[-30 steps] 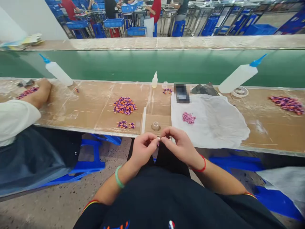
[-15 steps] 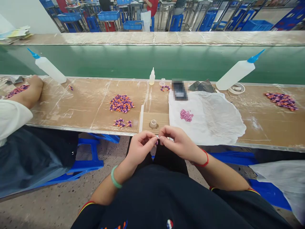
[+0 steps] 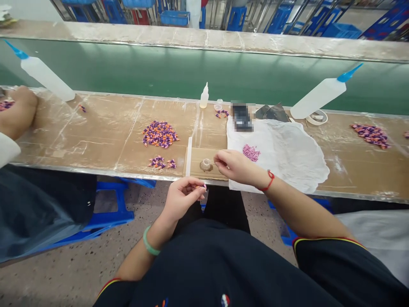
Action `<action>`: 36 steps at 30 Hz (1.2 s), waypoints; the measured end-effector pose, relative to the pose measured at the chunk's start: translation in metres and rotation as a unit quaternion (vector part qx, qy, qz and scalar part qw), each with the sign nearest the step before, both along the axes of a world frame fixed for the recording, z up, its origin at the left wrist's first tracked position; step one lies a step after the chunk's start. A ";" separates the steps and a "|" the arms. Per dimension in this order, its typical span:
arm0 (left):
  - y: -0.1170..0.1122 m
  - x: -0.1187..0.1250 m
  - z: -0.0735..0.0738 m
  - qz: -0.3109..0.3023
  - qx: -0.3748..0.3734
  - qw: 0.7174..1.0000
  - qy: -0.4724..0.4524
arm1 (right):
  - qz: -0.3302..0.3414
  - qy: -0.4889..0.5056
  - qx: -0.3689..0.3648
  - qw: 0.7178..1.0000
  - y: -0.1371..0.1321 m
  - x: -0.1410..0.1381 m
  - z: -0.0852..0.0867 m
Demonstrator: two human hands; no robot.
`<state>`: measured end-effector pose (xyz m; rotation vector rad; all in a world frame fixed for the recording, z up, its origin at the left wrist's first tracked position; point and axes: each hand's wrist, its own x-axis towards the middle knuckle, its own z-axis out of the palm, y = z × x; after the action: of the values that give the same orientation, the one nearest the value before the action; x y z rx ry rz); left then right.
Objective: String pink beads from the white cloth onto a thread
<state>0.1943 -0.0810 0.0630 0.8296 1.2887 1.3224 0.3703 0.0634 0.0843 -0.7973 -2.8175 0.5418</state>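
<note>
Nearest the body, the left hand [image 3: 182, 198], with a pale green bangle on its wrist, is curled up just off the bench edge. Its thumb and fingertips are closed on a small pink-and-purple piece [image 3: 200, 186]. The right hand [image 3: 234, 166], with a red string at its wrist, reaches out over the bench, well apart from the left, its fingers drawn together. Whether they pinch anything cannot be seen.

Just beside those fingers, a small clear cup [image 3: 206, 164] stands on a brown-stained patch in a cardboard compartment [image 3: 204, 168], with a white strip [image 3: 188, 155] along its left side. Its contents are too small to make out.

Right of the right hand, a white cloth [image 3: 281, 157] carries a heap of pink beads [image 3: 251, 152]. Ahead of the left hand, two small clusters of purple-and-orange pieces [image 3: 161, 162] lie on the cardboard, and a larger heap [image 3: 159, 134] sits beyond them.

Farther off stand a small squeeze bottle [image 3: 204, 96], a little clear pot [image 3: 218, 105] and two large squeeze bottles with blue nozzles [image 3: 319, 94], their contents unclear. A neighbouring worker's hand [image 3: 19, 111] rests at the far left, and a purple-and-orange pile [image 3: 370, 135] lies at the far right.
</note>
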 end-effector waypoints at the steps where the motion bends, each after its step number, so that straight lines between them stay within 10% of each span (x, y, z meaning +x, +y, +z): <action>1: 0.001 -0.001 -0.002 0.001 -0.005 1.000 -0.004 | 0.014 -0.056 0.022 0.998 0.007 -0.004 -0.003; 15: 0.003 -0.011 -0.019 0.007 -0.021 0.999 -0.027 | 0.054 -0.227 0.082 0.969 0.020 -0.027 -0.005; 28: 0.005 -0.008 -0.019 0.030 -0.017 0.997 -0.065 | 0.048 -0.166 0.079 0.982 0.020 -0.025 -0.004; 32: 0.007 -0.007 -0.011 0.053 0.019 0.994 -0.097 | -0.022 0.022 -0.108 0.994 0.006 -0.015 0.010; 36: 0.008 -0.004 0.004 0.041 0.069 0.990 -0.117 | -0.059 0.170 -0.435 0.882 -0.022 -0.010 0.031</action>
<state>0.1903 -0.0733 0.0667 0.6983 1.0662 1.5399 0.3604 0.0416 0.1157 -0.8606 -2.1060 1.7788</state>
